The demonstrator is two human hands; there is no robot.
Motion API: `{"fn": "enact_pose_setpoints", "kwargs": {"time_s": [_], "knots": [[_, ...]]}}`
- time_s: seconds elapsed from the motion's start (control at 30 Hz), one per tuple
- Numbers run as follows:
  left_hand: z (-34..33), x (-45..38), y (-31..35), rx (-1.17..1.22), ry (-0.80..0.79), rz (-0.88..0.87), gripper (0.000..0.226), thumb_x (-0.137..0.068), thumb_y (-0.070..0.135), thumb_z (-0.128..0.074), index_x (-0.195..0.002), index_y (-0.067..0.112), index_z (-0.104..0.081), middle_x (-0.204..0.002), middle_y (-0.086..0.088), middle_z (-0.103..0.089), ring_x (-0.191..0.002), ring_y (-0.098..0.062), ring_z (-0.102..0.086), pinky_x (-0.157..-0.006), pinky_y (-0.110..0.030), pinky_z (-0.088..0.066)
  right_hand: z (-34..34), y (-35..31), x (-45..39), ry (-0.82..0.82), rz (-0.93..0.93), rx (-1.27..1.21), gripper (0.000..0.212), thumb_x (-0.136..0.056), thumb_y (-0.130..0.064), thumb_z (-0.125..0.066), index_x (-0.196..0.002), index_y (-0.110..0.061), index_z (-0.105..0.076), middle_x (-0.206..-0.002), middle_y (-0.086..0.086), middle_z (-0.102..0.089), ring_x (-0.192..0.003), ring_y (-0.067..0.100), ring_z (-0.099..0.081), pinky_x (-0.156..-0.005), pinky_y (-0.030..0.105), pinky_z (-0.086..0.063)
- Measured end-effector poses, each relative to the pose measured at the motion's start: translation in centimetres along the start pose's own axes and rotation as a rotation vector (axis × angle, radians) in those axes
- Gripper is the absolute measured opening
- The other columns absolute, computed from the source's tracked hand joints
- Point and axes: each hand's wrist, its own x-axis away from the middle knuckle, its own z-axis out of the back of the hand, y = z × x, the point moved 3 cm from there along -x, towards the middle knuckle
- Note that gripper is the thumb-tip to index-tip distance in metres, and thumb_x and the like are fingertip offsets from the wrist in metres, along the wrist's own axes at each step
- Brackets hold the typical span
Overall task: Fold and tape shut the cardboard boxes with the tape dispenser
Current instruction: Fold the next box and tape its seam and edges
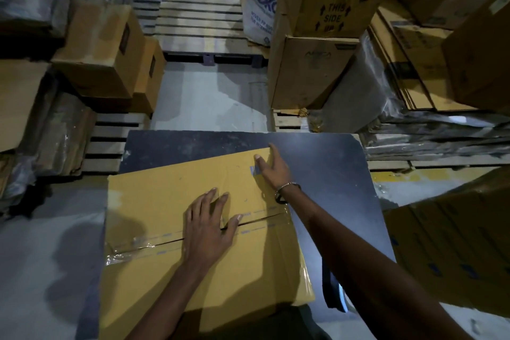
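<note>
Partly, left hand [207, 225] hides box [154, 201] seam [265, 218]

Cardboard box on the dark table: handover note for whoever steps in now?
Left hand: flat, fingers spread, pressing on the centre seam of the cardboard box.
Right hand: open, fingers resting near the box's far right corner.
Box lies on the dark table, flaps folded shut.
Done: clear tape shows on the seam's left end.
Left: the seam's right part looks open. Tape dispenser not in view.
</note>
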Motion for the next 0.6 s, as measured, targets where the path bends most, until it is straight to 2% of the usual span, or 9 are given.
{"fn": "enact_pose_setpoints", "kwargs": {"time_s": [0.13,0.27,0.37,0.43,0.53,0.6], "knots": [[-0.1,0.1,0.1,-0.021,-0.002,-0.008,0.066,-0.100,0.068,-0.046,-0.151,0.027,-0.055,-0.160,-0.002,-0.042,-0.144,-0.027,-0.042,-0.115,-0.047,-0.036,0.1,0.0,1.4,0.078,-0.005,-0.001,0.070,-0.102,-0.049,-0.058,-0.160,-0.017,-0.034,-0.157,0.010,-0.048,-0.144,0.035,-0.043,-0.112,0.040,-0.038],[-0.3,0.1,0.1,-0.007,0.012,-0.015,0.066,-0.100,0.067,-0.048,-0.151,0.025,-0.056,-0.160,-0.003,-0.043,-0.143,-0.028,-0.042,-0.115,-0.047,-0.036,0.6,1.1,2.0,0.033,-0.049,-0.079,0.064,-0.097,-0.045,-0.069,-0.154,-0.026,-0.044,-0.146,0.003,-0.059,-0.136,0.030,-0.053,-0.108,0.040,-0.043],[-0.5,0.0,0.1,0.018,0.015,-0.018,0.066,-0.101,0.066,-0.048,-0.151,0.024,-0.055,-0.161,-0.004,-0.042,-0.146,-0.028,-0.040,-0.119,-0.048,-0.033,0.7,2.4,4.7,-0.019,-0.104,-0.052,0.067,-0.097,-0.051,-0.065,-0.155,-0.035,-0.037,-0.147,-0.004,-0.058,-0.136,0.026,-0.053,-0.110,0.047,-0.046],[-0.8,-0.2,0.0,0.044,0.017,-0.032,0.066,-0.102,0.064,-0.048,-0.153,0.022,-0.053,-0.164,-0.004,-0.039,-0.151,-0.028,-0.036,-0.125,-0.049,-0.028,0.1,3.5,7.6,-0.016,-0.089,-0.030,0.063,-0.100,-0.055,-0.058,-0.154,-0.032,-0.034,-0.147,-0.004,-0.057,-0.134,0.027,-0.055,-0.105,0.045,-0.048],[-1.5,-0.7,0.3,0.042,-0.004,-0.053,0.067,-0.105,0.061,-0.045,-0.159,0.021,-0.045,-0.172,-0.007,-0.027,-0.161,-0.024,-0.020,-0.130,-0.050,-0.017,-0.8,4.4,11.0,0.100,-0.092,0.171,0.074,-0.101,-0.066,-0.042,-0.160,-0.026,-0.020,-0.156,0.000,-0.047,-0.132,0.030,-0.056,-0.097,0.046,-0.052],[-2.1,-1.2,0.9,-0.006,-0.021,-0.053,0.069,-0.107,0.061,-0.040,-0.163,0.020,-0.036,-0.175,-0.008,-0.018,-0.163,-0.024,-0.010,-0.131,-0.051,-0.014,-0.6,4.1,10.8,0.160,-0.078,0.332,0.080,-0.103,-0.067,-0.032,-0.164,-0.023,-0.009,-0.158,0.005,-0.042,-0.127,0.033,-0.058,-0.092,0.046,-0.053]]}}
